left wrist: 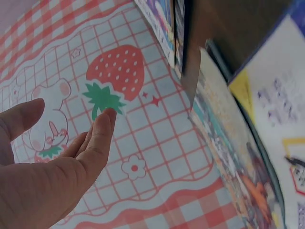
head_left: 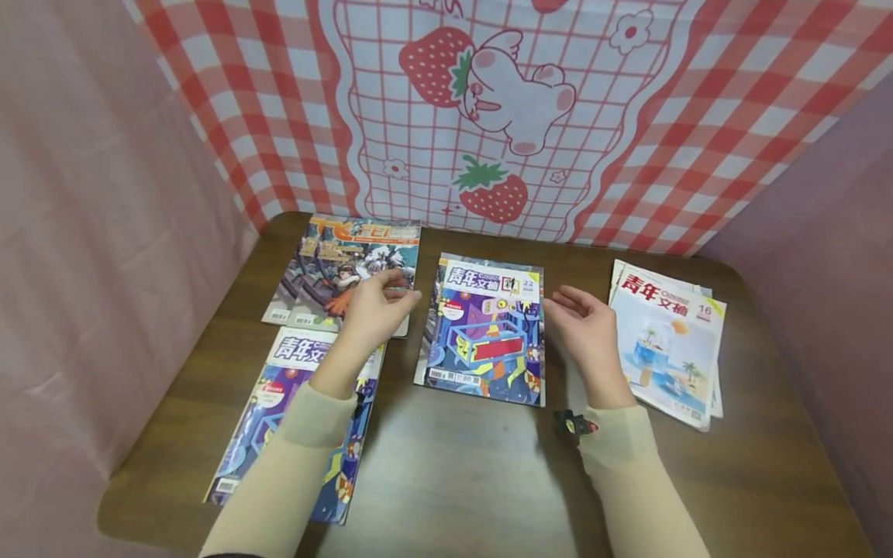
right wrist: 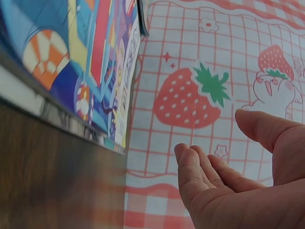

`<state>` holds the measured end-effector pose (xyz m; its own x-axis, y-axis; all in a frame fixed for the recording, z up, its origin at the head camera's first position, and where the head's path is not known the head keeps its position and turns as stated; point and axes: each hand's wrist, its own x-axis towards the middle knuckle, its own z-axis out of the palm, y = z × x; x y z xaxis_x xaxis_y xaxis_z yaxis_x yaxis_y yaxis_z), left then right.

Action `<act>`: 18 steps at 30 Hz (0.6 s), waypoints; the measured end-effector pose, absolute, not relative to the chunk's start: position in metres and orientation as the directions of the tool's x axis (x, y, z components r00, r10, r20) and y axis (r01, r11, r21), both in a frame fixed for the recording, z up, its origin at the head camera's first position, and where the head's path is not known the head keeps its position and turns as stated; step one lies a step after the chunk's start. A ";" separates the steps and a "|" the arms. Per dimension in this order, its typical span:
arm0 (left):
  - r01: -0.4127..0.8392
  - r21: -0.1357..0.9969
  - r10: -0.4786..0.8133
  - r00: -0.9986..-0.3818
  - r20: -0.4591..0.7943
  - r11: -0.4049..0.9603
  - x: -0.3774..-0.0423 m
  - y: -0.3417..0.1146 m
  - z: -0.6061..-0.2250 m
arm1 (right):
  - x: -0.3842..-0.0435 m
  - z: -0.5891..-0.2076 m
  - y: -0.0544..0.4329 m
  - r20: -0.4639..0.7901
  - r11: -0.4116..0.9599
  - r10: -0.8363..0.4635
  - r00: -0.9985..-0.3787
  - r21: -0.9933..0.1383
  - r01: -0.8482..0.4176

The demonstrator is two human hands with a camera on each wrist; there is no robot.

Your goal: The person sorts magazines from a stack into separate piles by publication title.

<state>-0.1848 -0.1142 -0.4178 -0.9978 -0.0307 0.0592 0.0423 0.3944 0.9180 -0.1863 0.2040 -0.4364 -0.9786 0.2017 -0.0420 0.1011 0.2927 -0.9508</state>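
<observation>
A stack of magazines with a purple and blue cover lies flat at the middle of the wooden table. My left hand hovers to its left, fingers relaxed and a gap between thumb and fingertips. On the other side, my right hand is close to the stack's right edge, its fingers loosely bent. Both the left hand and the right hand show nothing between thumb and fingers in the wrist views. The purple stack's edge appears beside the right hand in its wrist view.
Overlapping magazines with a fantasy cover lie at the back left. Nearer, purple magazines sit partly under the left forearm. A pile with a beach cover is at the right. A checked strawberry cloth hangs behind the table.
</observation>
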 end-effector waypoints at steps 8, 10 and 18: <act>0.059 0.937 -0.034 -0.997 0.075 0.345 -0.179 -0.106 -0.429 | -0.180 -0.438 0.209 -0.074 0.293 0.235 -0.969 -0.945 0.143; 0.066 0.936 -0.033 -0.996 0.082 0.344 -0.177 -0.104 -0.430 | -0.179 -0.439 0.209 -0.082 0.294 0.238 -0.968 -0.944 0.152; 0.057 0.929 -0.046 -0.996 0.079 0.364 -0.173 -0.101 -0.435 | -0.171 -0.442 0.213 -0.102 0.312 0.233 -0.967 -0.934 0.174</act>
